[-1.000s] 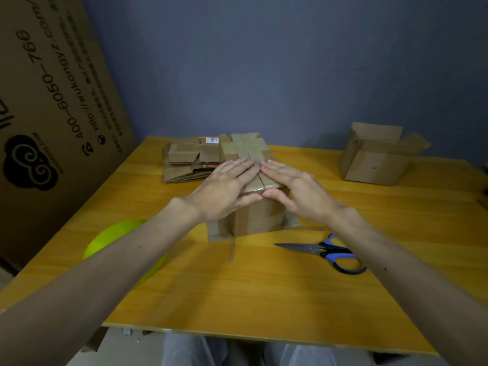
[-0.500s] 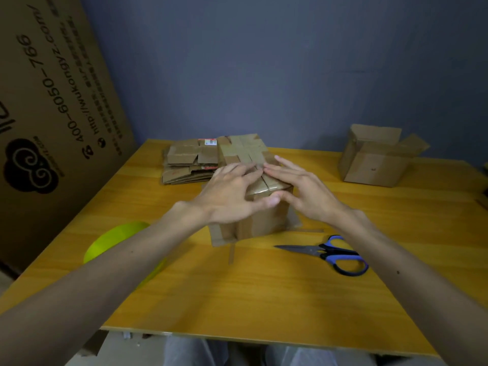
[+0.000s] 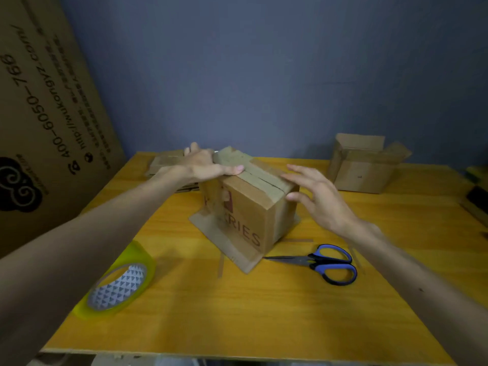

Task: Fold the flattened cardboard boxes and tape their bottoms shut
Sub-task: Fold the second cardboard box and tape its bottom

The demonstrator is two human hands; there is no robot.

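Two boxes are up in shape so far. The far box [image 3: 364,167] sits by the far right corner of the desk [image 3: 237,313], mouth up with its flaps spread. We judge it done, though its bottom is hidden, and what we see of its inside is only bare walls.

The box [image 3: 245,207] we are working on stands at the middle of the desk, bottom side up. Its lower flaps are splayed flat on the wood, so its mouth faces down and anything inside is hidden. The bottom flaps are folded shut and meet in a dark seam along the top. A paler band crosses the far end, likely tape, but we cannot tell whether the seam itself is sealed.

Our left hand [image 3: 203,165] holds the far left top edge, thumb laid along the top and fingers over the far side. Our right hand [image 3: 317,196] is spread and loose at the right top edge, fingertips at the cardboard, gripping nothing. The hands are apart, one at each end of the seam.

A stack [image 3: 166,161] of flat boxes lies by the far left edge behind the left hand, so more folding and taping is left. The roll [image 3: 118,285] lies toward the near left corner, well apart from the box. The scissors [image 3: 317,261] lie just beside its near right corner.
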